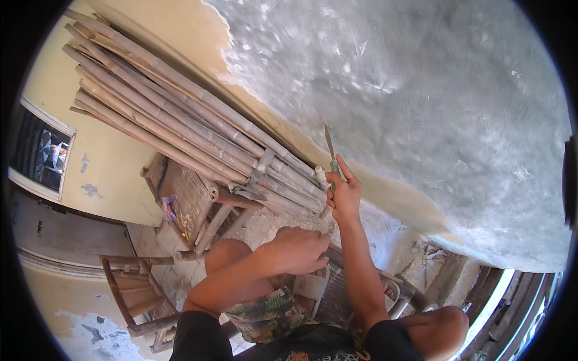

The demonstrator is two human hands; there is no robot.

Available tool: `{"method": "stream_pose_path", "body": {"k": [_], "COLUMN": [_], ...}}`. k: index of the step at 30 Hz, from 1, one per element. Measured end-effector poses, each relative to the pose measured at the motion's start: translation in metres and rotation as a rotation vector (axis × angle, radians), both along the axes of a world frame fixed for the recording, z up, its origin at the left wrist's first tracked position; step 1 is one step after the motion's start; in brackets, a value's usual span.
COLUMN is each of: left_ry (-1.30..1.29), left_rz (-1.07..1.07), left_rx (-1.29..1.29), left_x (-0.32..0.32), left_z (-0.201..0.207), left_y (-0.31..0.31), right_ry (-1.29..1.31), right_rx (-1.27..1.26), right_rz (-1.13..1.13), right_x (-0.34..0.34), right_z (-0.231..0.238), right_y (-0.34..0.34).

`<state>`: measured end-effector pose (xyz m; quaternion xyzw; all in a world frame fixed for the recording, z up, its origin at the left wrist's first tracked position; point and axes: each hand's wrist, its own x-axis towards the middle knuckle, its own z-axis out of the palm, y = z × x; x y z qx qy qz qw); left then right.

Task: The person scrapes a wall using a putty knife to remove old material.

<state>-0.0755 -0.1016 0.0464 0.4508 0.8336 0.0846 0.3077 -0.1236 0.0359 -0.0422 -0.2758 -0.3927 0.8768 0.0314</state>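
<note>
My right hand (pixel 347 196) is raised near the wall, its fingers wrapped around the greenish handle of a putty knife (pixel 329 143). The narrow-looking blade points up and away from me, apart from the grey plastered wall (pixel 421 90) as far as I can tell. Lower and to the left, my left hand (pixel 295 249) is closed with its fingers curled in front of my body. The back of that hand hides what it holds, if anything. White smears and patches mark the grey surface, which borders the beige paint along an uneven edge.
Long bamboo poles (pixel 174 114), tied in a bundle, lean along the wall at the left. A bamboo table (pixel 186 192) stands below them, with a wooden chair (pixel 141 292) nearer. A white pipe fitting (pixel 321 174) sits behind my right hand. Rubble (pixel 424 259) lies at the wall's foot.
</note>
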Motion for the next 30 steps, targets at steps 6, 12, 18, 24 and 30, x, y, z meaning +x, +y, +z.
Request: {"method": "stream_pose_path", "body": {"k": [6, 12, 18, 24, 30], "left_ry": [0.012, 0.015, 0.069, 0.096, 0.046], "left_rz": [0.006, 0.029, 0.01, -0.01, -0.014], "left_rx": [-0.017, -0.015, 0.039, 0.038, 0.033], "left_x": [-0.003, -0.002, -0.004, -0.002, -0.001], "left_z": [0.001, -0.001, 0.003, -0.003, -0.006], "left_y": [0.0, -0.002, -0.001, -0.003, -0.002], "right_ry": [0.016, 0.002, 0.014, 0.016, 0.014], "right_rx": [-0.016, 0.01, -0.002, -0.006, -0.019], "right_rz": [0.005, 0.008, -0.012, 0.0, -0.005], "right_x": [0.0, 0.001, 0.0, -0.006, 0.001], "right_z": [-0.003, 0.001, 0.007, -0.001, 0.003], "right_y": [0.0, 0.001, 0.006, 0.006, 0.005]}}
